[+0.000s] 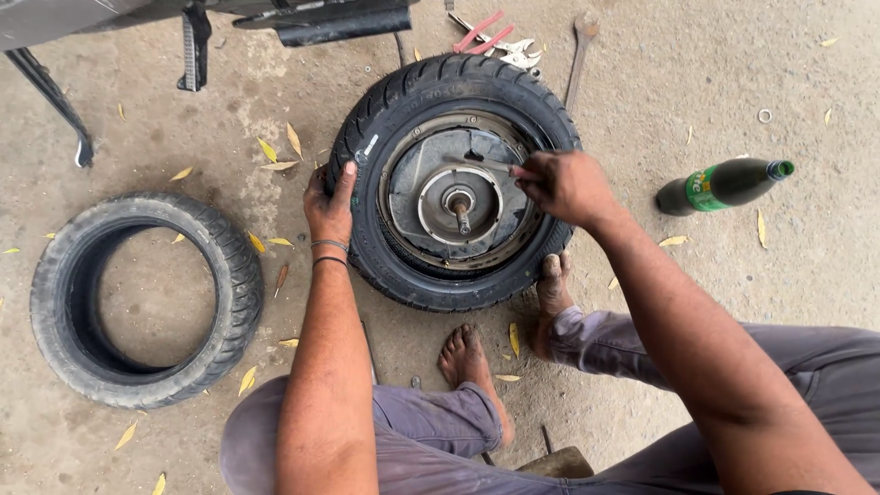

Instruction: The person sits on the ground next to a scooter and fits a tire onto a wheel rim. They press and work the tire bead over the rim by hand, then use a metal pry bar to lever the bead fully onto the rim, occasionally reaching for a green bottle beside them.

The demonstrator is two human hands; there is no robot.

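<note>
**Q:** Where is the tyre (414,90), and in what condition?

**A:** It is laid flat on the concrete floor (733,55), mounted on its rim (403,183), hub (458,197) and axle stub facing up. It is set just in front of the person's bare feet (467,359); one foot is touching the tread at the near right.

**Q:** State of the hands?

**A:** The left hand (328,206) is clamped on the tyre's left edge, thumb laid on the sidewall and fingers wrapped over the tread. The right hand (566,186) is closed round a thin lever (490,165), whose tip is pointed in across the rim face. Whether the tip is under the bead cannot be told.

**Q:** Step in hand?

**A:** It is judged that the wheel is being steadied on one side while the lever is worked at the rim on the other. The bead appears seated all round.

**Q:** What would further levering call for?

**A:** Firm downward hold by the left hand, so that the wheel is not spun or lifted, and the tip kept clear of the hub.

**Q:** Other items noted?

**A:** A loose tyre (55,302) well to the left; a green bottle (724,183) lying to the right; red pliers (490,35) and a spanner (579,55) beyond the wheel.
</note>
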